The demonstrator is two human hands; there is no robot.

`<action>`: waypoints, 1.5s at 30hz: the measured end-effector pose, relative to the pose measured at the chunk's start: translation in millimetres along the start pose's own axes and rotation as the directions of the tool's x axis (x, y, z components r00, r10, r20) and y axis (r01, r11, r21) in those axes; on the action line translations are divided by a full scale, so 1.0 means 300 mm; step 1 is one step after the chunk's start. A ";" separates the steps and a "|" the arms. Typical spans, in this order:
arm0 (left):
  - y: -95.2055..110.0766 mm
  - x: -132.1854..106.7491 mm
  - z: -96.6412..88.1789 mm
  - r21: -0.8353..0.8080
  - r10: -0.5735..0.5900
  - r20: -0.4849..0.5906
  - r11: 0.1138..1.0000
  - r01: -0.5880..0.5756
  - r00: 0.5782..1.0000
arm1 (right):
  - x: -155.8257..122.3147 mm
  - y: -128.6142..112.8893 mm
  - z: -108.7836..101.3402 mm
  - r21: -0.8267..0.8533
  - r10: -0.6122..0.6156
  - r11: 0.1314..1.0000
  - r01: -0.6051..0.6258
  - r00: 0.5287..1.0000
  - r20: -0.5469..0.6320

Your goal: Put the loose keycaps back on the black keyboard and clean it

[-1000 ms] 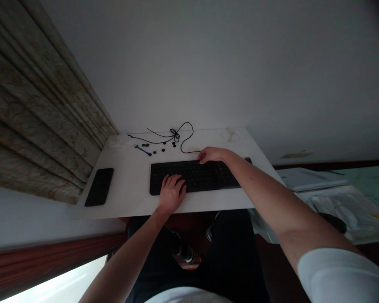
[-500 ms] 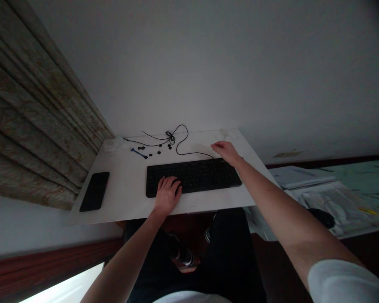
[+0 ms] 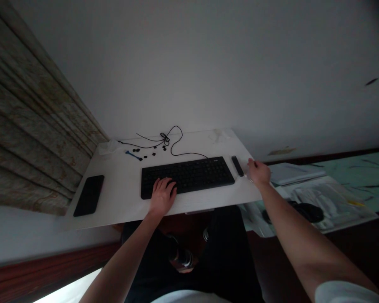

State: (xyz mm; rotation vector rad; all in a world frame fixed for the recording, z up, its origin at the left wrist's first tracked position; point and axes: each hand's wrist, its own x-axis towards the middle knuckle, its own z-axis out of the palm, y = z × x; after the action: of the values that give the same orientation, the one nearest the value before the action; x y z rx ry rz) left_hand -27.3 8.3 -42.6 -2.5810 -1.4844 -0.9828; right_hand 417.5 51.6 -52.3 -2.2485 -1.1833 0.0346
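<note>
My left hand (image 3: 162,196) rests with its fingers on the front right part of a black computer keyboard (image 3: 188,176). My right hand (image 3: 259,172) is at the right edge of the white desk (image 3: 123,189), just past a slim black bar (image 3: 237,166) lying beside the keyboard, and it is not touching the bar. Its fingers are loosely curled, with nothing visible in them. Behind the keyboard lie a looped black cable (image 3: 173,143), several small black pieces (image 3: 145,153) and a blue tool (image 3: 133,155).
A black smartphone (image 3: 89,195) lies face up at the desk's left. Crumpled clear plastic (image 3: 109,147) sits at the back left corner. A patterned curtain (image 3: 28,126) hangs on the left. Papers (image 3: 322,198) and a black object (image 3: 306,211) lie lower right, beyond the desk.
My right hand has moved right, from behind the keyboard to the desk's right edge, and the black bar now shows fully. My left hand stays on the keyboard. The view has shifted slightly.
</note>
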 end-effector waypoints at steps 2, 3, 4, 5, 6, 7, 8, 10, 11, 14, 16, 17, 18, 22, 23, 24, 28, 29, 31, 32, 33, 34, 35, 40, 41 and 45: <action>0.002 -0.002 0.000 0.007 -0.005 0.007 1.000 0.005 1.000 | 0.003 -0.008 0.004 -0.026 -0.006 1.000 0.006 1.000 0.007; 0.003 -0.002 -0.001 0.012 -0.009 0.013 1.000 0.009 1.000 | 0.004 -0.009 0.005 -0.027 -0.008 1.000 0.008 1.000 0.010; 0.004 -0.002 -0.002 0.016 -0.012 0.022 1.000 0.012 1.000 | 0.005 -0.008 0.006 -0.023 -0.010 1.000 0.010 1.000 0.013; 0.005 -0.002 -0.003 0.019 -0.015 0.030 1.000 0.015 0.999 | 0.006 -0.005 0.008 -0.018 -0.013 1.000 0.013 1.000 0.014; 0.006 -0.001 -0.004 0.021 -0.018 0.037 1.000 0.017 0.999 | 0.007 -0.001 0.009 -0.017 -0.018 1.000 0.018 1.000 0.012; 0.008 -0.001 -0.005 0.023 -0.021 0.043 1.000 0.020 0.999 | 0.008 0.004 0.012 -0.019 -0.025 1.000 0.025 1.000 0.008; 0.008 0.000 -0.006 0.023 -0.024 0.047 0.999 0.023 0.999 | 0.008 0.009 0.014 -0.022 -0.031 0.999 0.031 1.000 0.002; 0.010 0.001 -0.007 0.020 -0.032 0.051 0.999 0.031 0.998 | 0.009 0.016 0.018 -0.028 -0.039 0.999 0.038 0.999 -0.007; 0.010 0.001 -0.008 0.017 -0.036 0.052 0.999 0.035 0.998 | 0.010 0.018 0.020 -0.030 -0.039 0.999 0.039 0.999 -0.009; 0.010 0.001 -0.008 0.006 -0.047 0.052 0.999 0.047 0.998 | 0.010 0.016 0.020 -0.029 -0.037 0.999 0.036 0.999 -0.021; 0.010 0.001 -0.008 0.003 -0.046 0.049 0.999 0.046 0.998 | 0.009 0.012 0.017 -0.024 -0.040 0.999 0.040 0.999 -0.022; 0.010 0.001 -0.008 0.003 -0.044 0.048 0.999 0.044 0.998 | 0.009 0.009 0.015 -0.022 -0.043 0.999 0.042 0.999 -0.017; 0.010 0.001 -0.009 0.004 -0.040 0.048 0.999 0.040 0.998 | 0.008 0.007 0.012 -0.023 -0.043 0.999 0.043 0.999 -0.009; 0.009 0.001 -0.010 -0.001 -0.030 0.041 1.000 0.030 0.999 | 0.006 0.001 0.008 -0.036 -0.027 0.999 0.027 1.000 0.004; 0.009 0.001 -0.010 -0.004 -0.031 0.038 1.000 0.031 0.999 | 0.006 0.001 0.008 -0.036 -0.024 0.999 0.024 1.000 0.000; 0.008 0.002 -0.010 -0.006 -0.031 0.036 0.999 0.032 0.999 | 0.006 0.001 0.008 -0.035 -0.024 0.999 0.024 1.000 -0.004; 0.009 0.001 -0.006 -0.023 -0.031 0.032 0.999 0.032 0.999 | 0.006 0.001 0.010 -0.038 -0.029 0.999 0.029 0.999 -0.012; 0.010 0.000 -0.005 -0.033 -0.029 0.026 0.999 0.030 0.999 | 0.006 0.000 0.009 -0.040 -0.030 0.999 0.030 0.999 -0.013; 0.007 -0.006 -0.007 -0.076 -0.017 0.004 0.997 0.018 1.000 | 0.005 -0.002 0.006 -0.048 -0.029 0.998 0.029 1.000 -0.006; 0.002 -0.010 -0.011 -0.109 -0.014 -0.015 0.994 0.012 1.000 | 0.005 -0.004 0.004 -0.053 -0.027 0.998 0.027 1.000 0.001; -0.006 -0.014 -0.018 -0.143 -0.018 -0.040 0.990 0.012 0.999 | 0.005 -0.005 0.002 -0.058 -0.026 0.998 0.026 1.000 0.009; -0.019 -0.019 -0.028 -0.176 -0.031 -0.066 0.984 0.019 0.997 | 0.005 -0.006 0.001 -0.061 -0.025 0.998 0.026 1.000 0.017; -0.036 -0.023 -0.042 -0.202 -0.056 -0.091 0.979 0.036 0.994 | 0.006 -0.007 -0.001 -0.061 -0.027 0.998 0.028 0.999 0.023; -0.157 -0.039 -0.123 -0.217 -0.238 -0.179 0.956 0.198 0.955 | 0.007 -0.007 0.004 -0.045 -0.022 0.999 0.022 1.000 0.009; -0.178 -0.041 -0.133 -0.212 -0.274 -0.199 0.950 0.232 0.941 | 0.007 -0.006 0.006 -0.038 -0.018 0.999 0.018 1.000 0.003; -0.218 -0.046 -0.137 -0.200 -0.370 -0.233 0.923 0.328 0.899 | 0.010 0.003 0.009 0.034 0.004 0.999 -0.004 1.000 -0.003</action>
State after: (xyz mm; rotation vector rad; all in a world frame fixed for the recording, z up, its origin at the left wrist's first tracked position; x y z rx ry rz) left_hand -104.5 21.2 -35.8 -2.1895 -1.8968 -1.4724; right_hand 419.2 54.7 -54.2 -2.2210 -1.1677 0.0526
